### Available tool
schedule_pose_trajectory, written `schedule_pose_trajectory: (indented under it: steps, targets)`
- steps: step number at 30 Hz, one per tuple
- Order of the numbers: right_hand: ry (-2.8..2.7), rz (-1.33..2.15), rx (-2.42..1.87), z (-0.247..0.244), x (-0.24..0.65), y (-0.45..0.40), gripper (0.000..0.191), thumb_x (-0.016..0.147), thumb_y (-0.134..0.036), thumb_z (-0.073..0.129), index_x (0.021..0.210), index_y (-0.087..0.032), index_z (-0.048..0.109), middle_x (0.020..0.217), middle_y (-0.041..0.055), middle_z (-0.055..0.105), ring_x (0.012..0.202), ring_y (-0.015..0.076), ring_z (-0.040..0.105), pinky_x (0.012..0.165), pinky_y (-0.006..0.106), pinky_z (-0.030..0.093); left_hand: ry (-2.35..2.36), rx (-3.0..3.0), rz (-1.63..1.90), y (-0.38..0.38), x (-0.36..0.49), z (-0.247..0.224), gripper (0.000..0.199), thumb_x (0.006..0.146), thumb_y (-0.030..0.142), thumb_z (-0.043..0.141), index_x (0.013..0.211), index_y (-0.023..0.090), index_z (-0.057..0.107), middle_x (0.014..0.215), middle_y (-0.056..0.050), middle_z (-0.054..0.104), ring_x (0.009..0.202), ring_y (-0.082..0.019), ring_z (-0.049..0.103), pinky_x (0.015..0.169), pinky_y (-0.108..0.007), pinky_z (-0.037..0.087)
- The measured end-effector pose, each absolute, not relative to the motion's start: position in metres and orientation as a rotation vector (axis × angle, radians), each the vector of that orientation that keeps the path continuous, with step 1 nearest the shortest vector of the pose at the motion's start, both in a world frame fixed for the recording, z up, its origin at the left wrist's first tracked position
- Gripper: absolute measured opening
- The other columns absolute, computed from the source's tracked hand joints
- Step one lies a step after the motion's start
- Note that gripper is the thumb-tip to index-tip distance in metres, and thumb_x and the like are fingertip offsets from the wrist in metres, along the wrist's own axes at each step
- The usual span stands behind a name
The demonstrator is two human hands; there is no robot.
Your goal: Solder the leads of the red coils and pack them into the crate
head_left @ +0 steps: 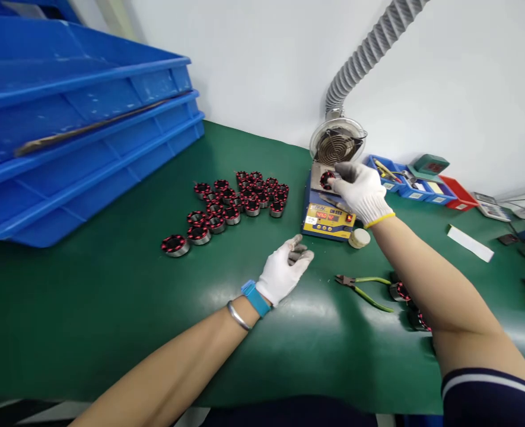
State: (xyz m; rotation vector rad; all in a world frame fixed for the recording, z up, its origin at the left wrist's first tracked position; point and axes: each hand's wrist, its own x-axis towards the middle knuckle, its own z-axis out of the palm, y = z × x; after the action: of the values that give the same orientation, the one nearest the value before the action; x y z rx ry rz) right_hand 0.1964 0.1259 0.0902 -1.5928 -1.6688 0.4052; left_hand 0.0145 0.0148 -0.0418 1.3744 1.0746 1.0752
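My right hand, in a white glove with dark fingertips, grips a small motor stator with red and black windings. It holds the stator at the metal top of a blue and yellow solder pot unit with a lit red display. My left hand, also gloved, hovers over or rests on the green table, just in front of the unit; which of these I cannot tell. Its fingers are slightly curled and apart, with nothing between them. Left of the unit, several stators stand grouped in rows.
Green-handled cutting pliers and a round, pale container lie near the unit. Behind it is a fume extractor with a grey hose. Blue bins hold tools at right. More stators sit under my right forearm. Blue crates are stacked left.
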Motion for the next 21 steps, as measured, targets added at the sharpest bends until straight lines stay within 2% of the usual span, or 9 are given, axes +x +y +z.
schedule_pose_trajectory:
  steps: [2,4,7,9,12,16,18,21]
  targets:
    - [-1.538,0.682,-1.542,0.071,0.175,0.103,0.039,0.072,-0.036,0.07,0.107,-0.021,0.064,0.1,0.006,0.07,0.092,0.0223,0.066,0.085,0.04,0.054,1.088,1.442,1.151,0.012,0.015,-0.039,0.062,0.084,0.041,0.06,0.137,0.013,0.042,0.12,-0.015,0.062,0.093,-0.018,0.066,0.08,-0.028,0.054]
    - [-1.464,0.897,-1.502,0.052,0.154,0.08,0.046,0.072,-0.035,0.069,0.114,-0.019,0.061,0.1,0.0063,0.07,0.091,0.0223,0.067,0.083,0.04,0.056,1.119,1.542,1.207,0.009,0.014,-0.038,0.065,0.087,0.039,0.055,0.143,0.013,0.034,0.127,-0.016,0.059,0.101,-0.021,0.065,0.088,-0.031,0.052]
    - [-1.51,0.963,-1.523,0.033,0.13,0.049,0.056,0.075,-0.034,0.066,0.128,-0.019,0.054,0.111,0.0066,0.067,0.101,0.0219,0.065,0.092,0.04,0.052,1.201,1.631,1.247,0.006,0.011,-0.04,0.069,0.09,0.036,0.048,0.147,0.009,0.022,0.128,-0.018,0.059,0.111,-0.024,0.061,0.098,-0.035,0.047]
    - [-1.602,0.941,-1.582,0.03,0.124,0.035,0.055,0.076,-0.033,0.065,0.129,-0.02,0.054,0.115,0.0063,0.066,0.106,0.0226,0.063,0.096,0.04,0.049,1.231,1.618,1.258,0.007,0.008,-0.042,0.073,0.089,0.035,0.046,0.149,0.007,0.015,0.13,-0.019,0.057,0.116,-0.026,0.058,0.1,-0.035,0.046]
    - [-1.64,1.143,-1.531,0.036,0.128,0.028,0.047,0.078,-0.04,0.066,0.121,-0.023,0.059,0.109,0.0044,0.068,0.101,0.0229,0.065,0.091,0.038,0.053,1.26,1.558,1.237,0.011,0.004,-0.045,0.072,0.091,0.036,0.042,0.149,0.007,0.013,0.134,-0.019,0.054,0.122,-0.025,0.054,0.103,-0.035,0.043]
    - [-1.368,1.485,-1.507,0.041,0.138,0.031,0.036,0.078,-0.054,0.065,0.094,-0.022,0.063,0.079,0.0046,0.07,0.073,0.0208,0.068,0.07,0.034,0.058,1.261,1.587,1.185,0.014,0.002,-0.047,0.065,0.092,0.037,0.04,0.148,0.01,0.022,0.143,-0.016,0.045,0.132,-0.025,0.044,0.11,-0.036,0.037]
    - [-1.3,1.514,-1.567,0.038,0.142,0.034,0.033,0.075,-0.051,0.069,0.085,-0.021,0.061,0.069,0.0043,0.067,0.064,0.0202,0.067,0.064,0.034,0.058,1.205,1.606,1.194,0.014,0.004,-0.047,0.065,0.091,0.036,0.044,0.148,0.012,0.025,0.146,-0.014,0.042,0.134,-0.025,0.041,0.111,-0.036,0.036]
    - [-1.435,1.32,-1.67,0.039,0.149,0.04,0.028,0.073,-0.043,0.071,0.089,-0.022,0.063,0.075,0.0041,0.069,0.068,0.0216,0.068,0.064,0.036,0.058,1.087,1.55,1.167,0.012,0.007,-0.046,0.077,0.085,0.035,0.057,0.149,0.014,0.02,0.139,-0.015,0.05,0.125,-0.026,0.051,0.104,-0.039,0.044]
